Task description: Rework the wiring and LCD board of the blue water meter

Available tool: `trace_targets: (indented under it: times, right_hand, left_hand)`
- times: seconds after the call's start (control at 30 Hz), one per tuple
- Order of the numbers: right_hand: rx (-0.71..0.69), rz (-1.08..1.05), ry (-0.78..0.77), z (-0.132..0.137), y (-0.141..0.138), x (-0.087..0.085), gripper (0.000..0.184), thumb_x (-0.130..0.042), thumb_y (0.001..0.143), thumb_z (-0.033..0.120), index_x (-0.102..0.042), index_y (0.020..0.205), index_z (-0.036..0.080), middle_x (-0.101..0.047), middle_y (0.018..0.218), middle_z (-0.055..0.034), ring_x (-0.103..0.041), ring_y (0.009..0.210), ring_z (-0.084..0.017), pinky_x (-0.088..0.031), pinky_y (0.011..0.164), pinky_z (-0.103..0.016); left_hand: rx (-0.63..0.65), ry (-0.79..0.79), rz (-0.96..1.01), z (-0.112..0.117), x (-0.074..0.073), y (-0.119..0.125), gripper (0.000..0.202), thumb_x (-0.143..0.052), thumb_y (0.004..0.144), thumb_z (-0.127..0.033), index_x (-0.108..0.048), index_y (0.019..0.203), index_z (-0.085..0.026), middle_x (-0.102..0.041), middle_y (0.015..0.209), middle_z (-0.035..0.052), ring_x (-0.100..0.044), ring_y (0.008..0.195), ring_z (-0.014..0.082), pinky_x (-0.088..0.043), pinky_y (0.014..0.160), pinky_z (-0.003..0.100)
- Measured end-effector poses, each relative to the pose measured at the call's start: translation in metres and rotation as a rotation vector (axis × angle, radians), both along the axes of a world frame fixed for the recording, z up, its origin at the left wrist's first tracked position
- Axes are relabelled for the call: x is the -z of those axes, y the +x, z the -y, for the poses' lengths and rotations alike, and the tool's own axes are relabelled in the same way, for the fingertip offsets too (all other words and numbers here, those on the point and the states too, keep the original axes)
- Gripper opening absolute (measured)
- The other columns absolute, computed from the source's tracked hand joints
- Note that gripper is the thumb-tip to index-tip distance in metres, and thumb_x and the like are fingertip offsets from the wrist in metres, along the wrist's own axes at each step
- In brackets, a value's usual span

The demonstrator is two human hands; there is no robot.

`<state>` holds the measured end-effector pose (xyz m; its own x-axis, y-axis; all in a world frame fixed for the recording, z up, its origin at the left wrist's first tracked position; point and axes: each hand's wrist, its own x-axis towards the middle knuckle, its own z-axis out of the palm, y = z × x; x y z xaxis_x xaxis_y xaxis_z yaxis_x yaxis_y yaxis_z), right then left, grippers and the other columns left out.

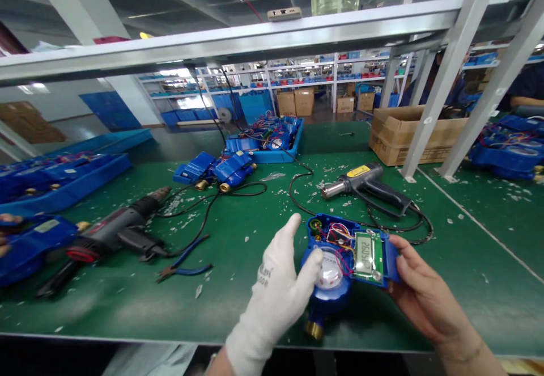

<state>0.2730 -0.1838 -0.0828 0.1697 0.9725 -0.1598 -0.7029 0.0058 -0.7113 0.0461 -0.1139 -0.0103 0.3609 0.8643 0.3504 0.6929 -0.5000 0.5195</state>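
Observation:
A blue water meter [326, 296] with a brass end stands opened on the green bench in front of me. Coloured wires fill its upper housing and run to a flipped-out cover with a green circuit board and a lit display [364, 256]. My right hand [419, 285], bare, grips this cover by its right edge, thumb in front. My left hand [278, 285], in a white glove, is beside the meter's left side. Its fingers are stretched out and its thumb lies over the round dial; whether it presses on it I cannot tell.
A heat gun [361, 186] lies behind the meter, another heat gun [114, 228] at left, near blue-handled cutters [185, 265]. Further back are two blue meters [232, 169], a full blue tray [276, 156] and a cardboard box [395, 138]. Another person's fingers [6, 234] show at far left.

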Motion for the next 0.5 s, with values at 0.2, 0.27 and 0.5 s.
trace_targets:
  times: [0.2,0.27,0.5]
  right_hand:
    - [0.061,0.022,-0.016,-0.011,0.006,-0.012,0.047,-0.076,0.078,0.038,-0.059,0.121,0.028,-0.06,0.108,-0.0041,-0.054,0.071,-0.009,-0.048,0.056,-0.018]
    - [0.064,0.028,-0.015,-0.015,0.005,-0.018,0.046,-0.077,0.077,0.039,-0.061,0.118,0.026,-0.061,0.106,-0.0045,-0.053,0.068,-0.008,-0.047,0.054,-0.017]
    - [0.013,0.124,0.03,-0.036,0.01,-0.055,0.046,-0.077,0.077,0.04,-0.061,0.117,0.025,-0.06,0.091,-0.0006,-0.048,0.06,-0.005,-0.046,0.054,-0.016]
  left_hand:
    - [-0.181,-0.31,0.192,0.048,0.03,0.023,0.093,-0.068,0.078,-0.044,-0.018,0.152,-0.019,-0.033,0.155,0.0175,-0.037,0.14,0.0352,-0.036,0.113,0.056]
    - [-0.188,-0.328,0.217,0.053,0.036,0.026,0.09,-0.067,0.078,-0.039,-0.018,0.151,-0.019,-0.035,0.154,0.0167,-0.04,0.139,0.0332,-0.037,0.113,0.053]
    - [-0.152,-0.14,0.254,0.063,0.055,0.035,0.081,-0.071,0.072,-0.035,-0.037,0.144,-0.019,-0.047,0.143,0.0174,-0.051,0.128,0.0349,-0.046,0.103,0.051]
